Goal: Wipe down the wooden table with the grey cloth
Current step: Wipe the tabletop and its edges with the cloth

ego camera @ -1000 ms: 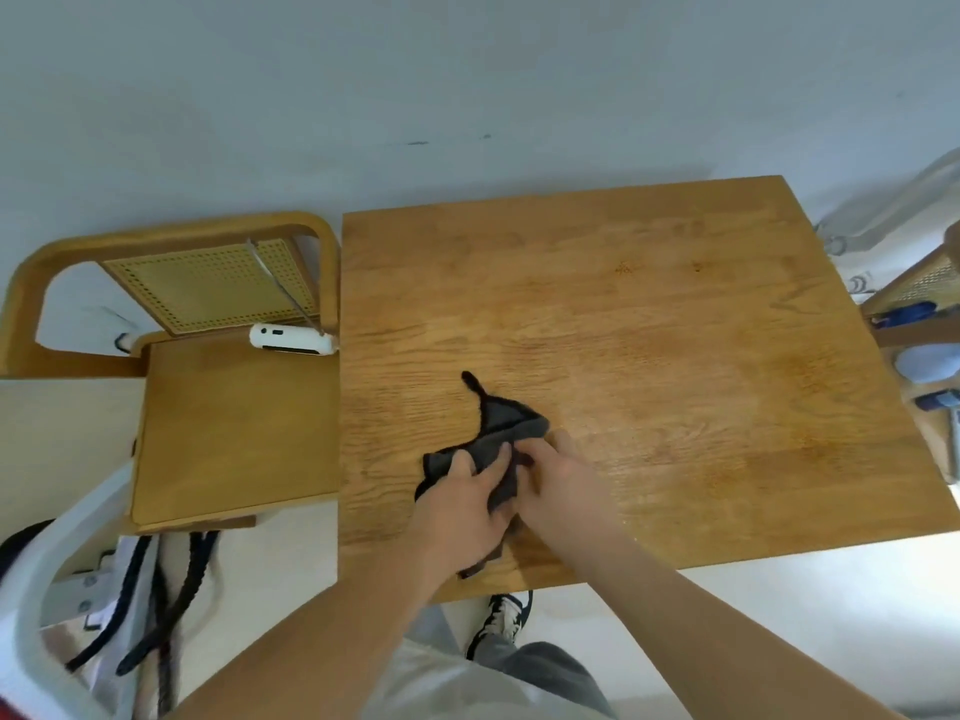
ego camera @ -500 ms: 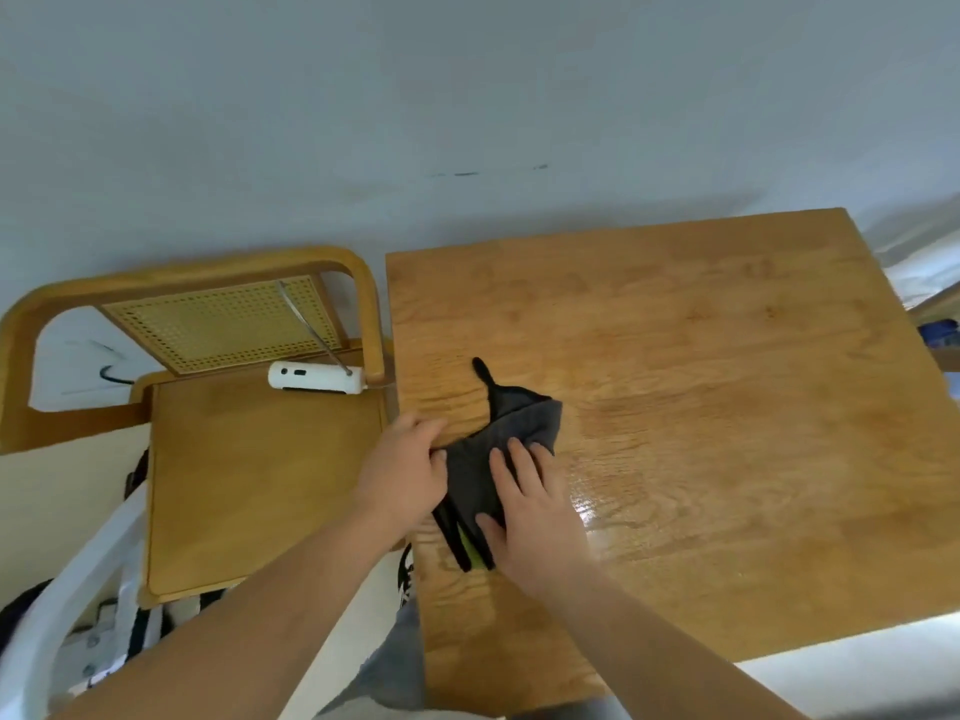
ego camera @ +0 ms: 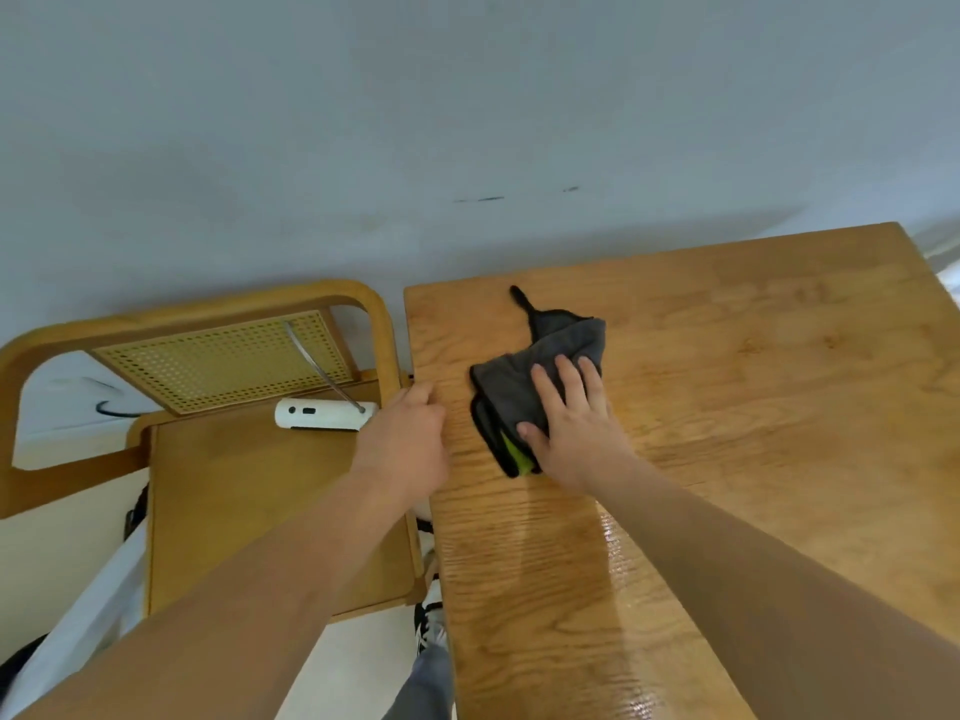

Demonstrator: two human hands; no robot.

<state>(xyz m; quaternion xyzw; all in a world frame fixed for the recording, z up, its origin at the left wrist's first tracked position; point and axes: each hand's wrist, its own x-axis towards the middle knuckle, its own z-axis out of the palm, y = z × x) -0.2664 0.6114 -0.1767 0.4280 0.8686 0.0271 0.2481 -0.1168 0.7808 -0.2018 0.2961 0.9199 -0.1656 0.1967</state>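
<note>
A view from above shows a square wooden table with a honey-coloured grain (ego camera: 753,407) pushed against a pale grey wall (ego camera: 467,122); a folded dark grey cloth with a thin black hanging loop (ego camera: 524,376) lies flat near the table's far left corner, the loop pointing toward the far edge; a strip of lime green shows at the cloth's near end. The person's right hand (ego camera: 571,428) lies palm down on the cloth, fingers spread wide and flat, pressing it against the wood rather than gripping it; the bare forearm runs back toward the table's near right. The left hand (ego camera: 408,439) sits at the table's left edge, apart from the cloth, its fingers curled over the edge; how tightly they close cannot be told. The wood near the right forearm shines wet. Just beside the table's left edge stands a wooden chair with a curved frame and woven cane back (ego camera: 223,459); a small white oblong device (ego camera: 322,414) rests on its seat.
</note>
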